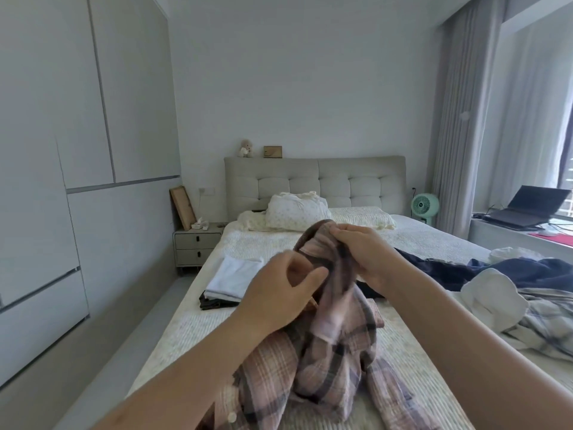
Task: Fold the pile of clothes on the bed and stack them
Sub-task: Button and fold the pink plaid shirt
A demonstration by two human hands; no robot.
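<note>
Mid-frame, above the bed (198, 330): pink plaid shirt (335, 352) lifted by its top, pinched in right hand (362, 256), left hand (279, 293) gripping beside it; likely next, spreading flat before folding onto the folded stack (231, 282) at centre left.

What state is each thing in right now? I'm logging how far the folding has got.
Pink plaid shirt: unfolded, bunched, held up over the bed.
Left hand: gripping the shirt.
Right hand: pinching the shirt's top.
White top: folded, stacked on a dark folded garment.
Navy garment: unfolded, spread out.
Blue-grey plaid garment: crumpled, unfolded.
Laptop: lid open.
Bedside drawers: shut.
</note>
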